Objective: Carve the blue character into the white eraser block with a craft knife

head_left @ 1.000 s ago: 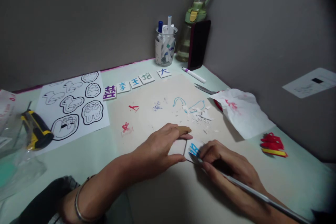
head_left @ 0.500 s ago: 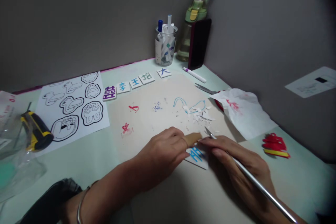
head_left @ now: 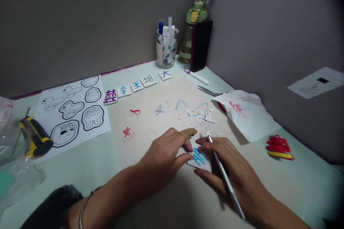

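A small white tile with blue marks (head_left: 202, 161) is pinched at its left edge by my left hand (head_left: 165, 152). A brown wrap (head_left: 189, 133) covers that hand's index finger. My right hand (head_left: 236, 168) is closed around a slim silver craft knife (head_left: 225, 177), its blade pointing away from me. The right thumb and fingertips are also at the tile's right and near edges. White shavings (head_left: 204, 118) lie just beyond the blade, on a beige board (head_left: 150, 128) with red, blue and purple marks.
Several lettered tiles (head_left: 136, 86) line the board's far edge. Behind are a jar of markers (head_left: 167, 50), a bottle (head_left: 185, 43) and a phone (head_left: 201, 46). Scissors (head_left: 206, 90), crumpled paper (head_left: 247, 118) and red pieces (head_left: 278, 146) are right; a yellow-black cutter (head_left: 36, 137) is left.
My right hand has turned, bringing the knife to a steeper angle, and its thumb has moved to the tile's near edge. The left index finger has lifted away from the tile's far edge.
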Action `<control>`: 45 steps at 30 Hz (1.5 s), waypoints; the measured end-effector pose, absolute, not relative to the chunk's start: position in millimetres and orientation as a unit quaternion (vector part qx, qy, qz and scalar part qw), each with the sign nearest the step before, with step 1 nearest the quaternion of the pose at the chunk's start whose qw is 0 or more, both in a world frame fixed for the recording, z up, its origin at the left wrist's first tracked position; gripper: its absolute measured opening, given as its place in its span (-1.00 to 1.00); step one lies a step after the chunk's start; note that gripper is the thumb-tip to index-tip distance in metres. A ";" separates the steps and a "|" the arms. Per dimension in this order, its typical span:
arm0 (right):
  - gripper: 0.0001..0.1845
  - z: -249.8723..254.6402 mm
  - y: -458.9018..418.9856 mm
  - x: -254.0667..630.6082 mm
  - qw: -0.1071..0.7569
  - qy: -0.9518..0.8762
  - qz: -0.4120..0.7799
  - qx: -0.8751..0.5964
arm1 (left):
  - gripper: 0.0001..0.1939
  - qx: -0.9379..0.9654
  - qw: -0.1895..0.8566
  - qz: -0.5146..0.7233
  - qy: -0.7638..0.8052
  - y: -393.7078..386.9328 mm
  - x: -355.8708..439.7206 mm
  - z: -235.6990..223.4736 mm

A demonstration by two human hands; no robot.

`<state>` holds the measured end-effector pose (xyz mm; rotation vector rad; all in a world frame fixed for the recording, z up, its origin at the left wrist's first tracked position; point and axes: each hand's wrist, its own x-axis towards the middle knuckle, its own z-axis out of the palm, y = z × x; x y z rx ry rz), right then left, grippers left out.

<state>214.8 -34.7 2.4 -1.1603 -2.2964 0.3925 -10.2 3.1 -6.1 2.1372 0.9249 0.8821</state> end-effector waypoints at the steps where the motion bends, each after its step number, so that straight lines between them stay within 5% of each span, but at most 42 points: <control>1: -0.62 2.1 -34.6 214.3 0.268 -0.849 0.150 -0.430 | -0.52 0.814 0.315 0.336 0.355 3.3 -9.0 -6.1; 9: -0.63 3.9 -34.2 211.5 0.307 -0.840 0.149 -0.422 | -0.52 0.856 0.210 0.349 0.318 1.0 -4.9 -2.6; 17: -0.60 5.0 -38.8 208.3 0.339 -0.838 0.092 -0.417 | -0.43 0.839 0.232 0.379 0.314 -0.7 -4.5 -4.6; 28: -0.62 2.5 -40.3 209.3 0.366 -0.809 0.031 -0.460 | -0.30 0.813 0.319 0.377 0.309 -3.1 -8.2 -10.6; 36: -0.56 3.0 -42.1 209.5 0.400 -0.785 0.066 -0.469 | -0.48 0.745 0.379 0.408 0.367 -1.6 -10.8 -2.6; 45: -0.56 0.6 -42.0 210.5 0.387 -0.802 0.100 -0.444 | -0.41 0.697 0.487 0.365 0.379 2.9 -9.9 -0.8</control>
